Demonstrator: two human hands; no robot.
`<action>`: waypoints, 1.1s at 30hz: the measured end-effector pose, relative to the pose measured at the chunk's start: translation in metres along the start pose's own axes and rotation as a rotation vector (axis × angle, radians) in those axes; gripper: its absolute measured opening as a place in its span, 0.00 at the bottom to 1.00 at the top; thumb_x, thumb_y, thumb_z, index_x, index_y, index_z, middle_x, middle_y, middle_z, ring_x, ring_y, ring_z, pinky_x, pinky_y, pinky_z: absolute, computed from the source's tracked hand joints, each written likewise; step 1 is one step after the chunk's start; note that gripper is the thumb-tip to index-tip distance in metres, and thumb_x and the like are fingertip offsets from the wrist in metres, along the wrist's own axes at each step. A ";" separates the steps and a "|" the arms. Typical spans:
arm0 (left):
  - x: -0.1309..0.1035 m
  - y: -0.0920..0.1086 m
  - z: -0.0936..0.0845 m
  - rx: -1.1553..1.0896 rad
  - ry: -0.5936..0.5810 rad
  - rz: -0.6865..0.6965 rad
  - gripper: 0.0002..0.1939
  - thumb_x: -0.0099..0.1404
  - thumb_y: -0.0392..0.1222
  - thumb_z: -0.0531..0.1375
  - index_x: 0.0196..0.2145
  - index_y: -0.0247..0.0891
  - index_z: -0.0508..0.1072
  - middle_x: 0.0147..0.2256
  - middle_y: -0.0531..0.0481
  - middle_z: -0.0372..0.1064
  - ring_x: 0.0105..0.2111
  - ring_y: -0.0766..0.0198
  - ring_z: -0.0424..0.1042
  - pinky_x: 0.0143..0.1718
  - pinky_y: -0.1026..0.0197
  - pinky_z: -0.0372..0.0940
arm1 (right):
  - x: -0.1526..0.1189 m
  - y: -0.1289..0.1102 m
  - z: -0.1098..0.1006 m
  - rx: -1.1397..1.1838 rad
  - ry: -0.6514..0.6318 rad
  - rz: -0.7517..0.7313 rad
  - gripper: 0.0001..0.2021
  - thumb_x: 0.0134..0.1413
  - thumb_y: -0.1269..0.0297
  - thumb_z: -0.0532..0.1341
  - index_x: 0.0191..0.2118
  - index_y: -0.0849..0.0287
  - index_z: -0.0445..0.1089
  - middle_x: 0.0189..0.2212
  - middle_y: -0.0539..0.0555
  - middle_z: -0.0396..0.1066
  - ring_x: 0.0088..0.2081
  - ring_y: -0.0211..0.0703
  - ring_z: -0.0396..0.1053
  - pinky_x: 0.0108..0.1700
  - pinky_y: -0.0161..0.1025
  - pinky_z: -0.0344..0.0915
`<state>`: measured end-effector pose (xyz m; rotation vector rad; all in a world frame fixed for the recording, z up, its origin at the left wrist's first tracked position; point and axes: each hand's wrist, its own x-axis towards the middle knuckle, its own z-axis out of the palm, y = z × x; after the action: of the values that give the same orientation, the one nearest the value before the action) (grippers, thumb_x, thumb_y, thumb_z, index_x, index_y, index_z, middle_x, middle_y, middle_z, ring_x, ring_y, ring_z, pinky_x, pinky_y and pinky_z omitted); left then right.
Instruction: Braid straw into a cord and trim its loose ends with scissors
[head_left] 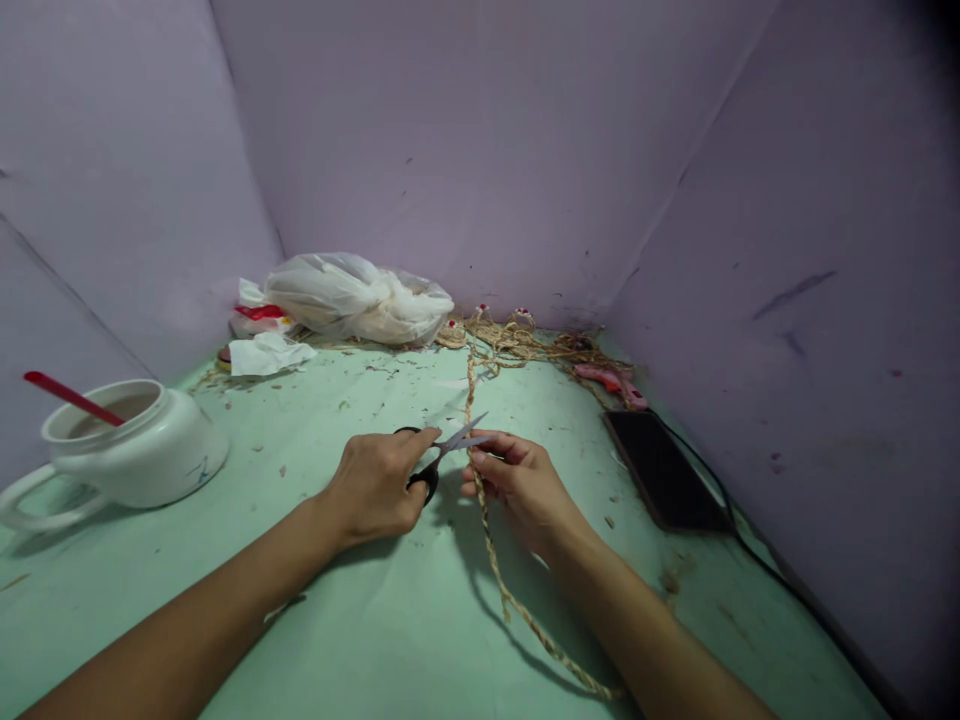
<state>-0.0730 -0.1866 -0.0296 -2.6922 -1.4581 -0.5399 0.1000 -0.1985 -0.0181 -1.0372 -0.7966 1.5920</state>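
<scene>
your left hand [379,485] is closed on the black handles of the scissors [430,480], with the thumb and the fingers at the loops. the two blades stand apart and point to the right, and they are at the braided cord [489,545], just beside your other fingertips. from this view i cannot tell if the metal already bites the strands.

your right hand [532,500] is pinched on this same cord, between thumb and fingers. the cord is in the middle of the green desk [360,630]: it goes from near the back, passes through your grip, and then bends toward your right forearm, with a short loose end on the way.

at the back, near the wall [465,150], there lie a tied plastic bag [352,300], a white tissue [266,355] and a tangled heap of thin cord [517,350]. on your left stands a white cup [169,460] with a red stick [71,398] in it. on your right are a dark phone [667,470], a pink tool [636,397] and a black cable [787,575].
</scene>
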 end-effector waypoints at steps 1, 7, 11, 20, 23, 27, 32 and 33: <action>0.000 0.000 0.000 0.006 -0.009 0.002 0.27 0.50 0.37 0.51 0.50 0.39 0.61 0.33 0.49 0.72 0.31 0.57 0.71 0.30 0.59 0.61 | 0.000 0.000 0.000 -0.005 0.003 0.001 0.12 0.27 0.69 0.68 0.26 0.64 0.71 0.17 0.48 0.67 0.18 0.33 0.66 0.22 0.31 0.63; 0.000 0.000 -0.001 -0.064 -0.055 0.008 0.26 0.50 0.32 0.49 0.48 0.41 0.63 0.33 0.50 0.72 0.31 0.60 0.70 0.29 0.62 0.60 | -0.001 0.000 0.000 -0.026 -0.019 -0.020 0.10 0.30 0.69 0.67 0.26 0.64 0.71 0.19 0.48 0.67 0.19 0.33 0.66 0.24 0.31 0.64; 0.002 0.000 -0.001 -0.222 -0.041 -0.039 0.19 0.51 0.31 0.49 0.41 0.42 0.67 0.29 0.52 0.71 0.28 0.64 0.69 0.28 0.65 0.59 | -0.001 -0.002 0.000 -0.010 -0.010 -0.017 0.10 0.31 0.69 0.66 0.27 0.64 0.70 0.20 0.48 0.66 0.20 0.32 0.65 0.24 0.31 0.65; 0.005 -0.002 0.004 -0.315 0.094 -0.300 0.17 0.52 0.36 0.53 0.41 0.42 0.69 0.29 0.53 0.72 0.26 0.64 0.68 0.27 0.65 0.59 | 0.001 -0.004 0.000 -0.030 0.057 -0.013 0.11 0.36 0.69 0.59 0.32 0.62 0.69 0.23 0.47 0.61 0.14 0.25 0.52 0.11 0.25 0.43; 0.005 0.000 0.002 -0.287 0.070 -0.301 0.17 0.52 0.36 0.52 0.41 0.43 0.69 0.29 0.53 0.72 0.26 0.64 0.68 0.27 0.64 0.58 | 0.002 -0.004 0.000 -0.082 0.117 -0.089 0.11 0.38 0.60 0.62 0.30 0.62 0.70 0.22 0.46 0.60 0.15 0.26 0.52 0.11 0.25 0.42; 0.004 0.002 0.000 -0.278 0.061 -0.223 0.18 0.51 0.36 0.53 0.41 0.42 0.68 0.31 0.53 0.72 0.28 0.63 0.69 0.29 0.64 0.59 | 0.003 -0.003 -0.002 -0.071 0.160 -0.124 0.12 0.34 0.61 0.65 0.28 0.64 0.71 0.20 0.47 0.62 0.19 0.29 0.58 0.18 0.28 0.58; 0.004 0.006 -0.004 -0.352 0.092 -0.159 0.19 0.51 0.35 0.53 0.42 0.42 0.68 0.35 0.52 0.72 0.32 0.62 0.69 0.32 0.63 0.59 | 0.003 -0.001 -0.001 -0.089 0.149 -0.078 0.14 0.31 0.64 0.66 0.30 0.64 0.72 0.18 0.46 0.62 0.19 0.30 0.58 0.16 0.27 0.51; 0.005 0.007 -0.005 -0.447 0.108 -0.201 0.18 0.51 0.36 0.54 0.42 0.41 0.68 0.34 0.51 0.72 0.32 0.62 0.69 0.32 0.63 0.60 | 0.003 -0.001 -0.001 -0.097 0.148 -0.073 0.14 0.31 0.64 0.66 0.30 0.63 0.72 0.18 0.46 0.62 0.18 0.30 0.57 0.15 0.27 0.49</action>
<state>-0.0660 -0.1877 -0.0228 -2.7752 -1.7683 -1.1280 0.1006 -0.1957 -0.0181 -1.1683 -0.8071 1.4093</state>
